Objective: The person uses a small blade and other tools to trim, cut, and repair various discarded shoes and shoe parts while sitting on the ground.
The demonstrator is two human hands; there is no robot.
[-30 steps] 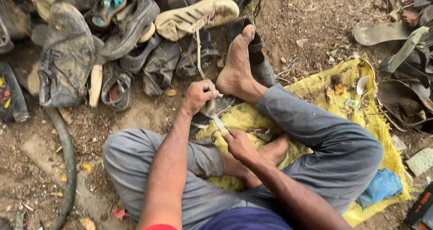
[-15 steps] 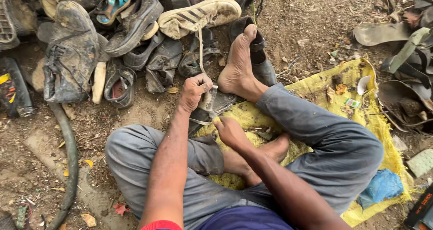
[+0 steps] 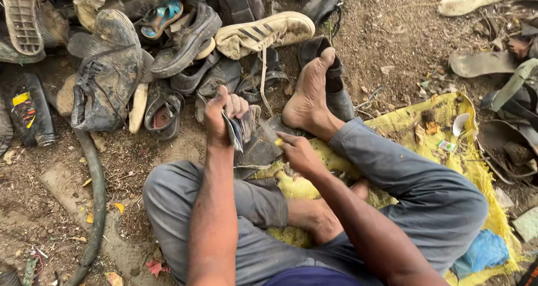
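I sit on the ground with my legs crossed over a yellow cloth (image 3: 454,146). My left hand (image 3: 221,115) grips the raised edge of a worn dark shoe (image 3: 260,146) that lies against my knee. My right hand (image 3: 297,151) is closed around a small tool with a yellow handle (image 3: 278,142), pressed to the shoe's surface just right of my left hand. The tool's tip is hidden. My bare foot (image 3: 308,92) rests beyond the shoe, on another dark shoe (image 3: 330,90).
A heap of old shoes and sandals (image 3: 168,45) lies ahead, topped by a cream sneaker (image 3: 263,34). A black hose (image 3: 95,196) curves down the left. Scraps and sandal parts (image 3: 504,84) lie at the right; a blue bag (image 3: 482,252) sits by my knee.
My left hand has lifted and folded the shoe's edge upward. My right hand has moved forward onto the shoe with the tool. The view has shifted slightly down.
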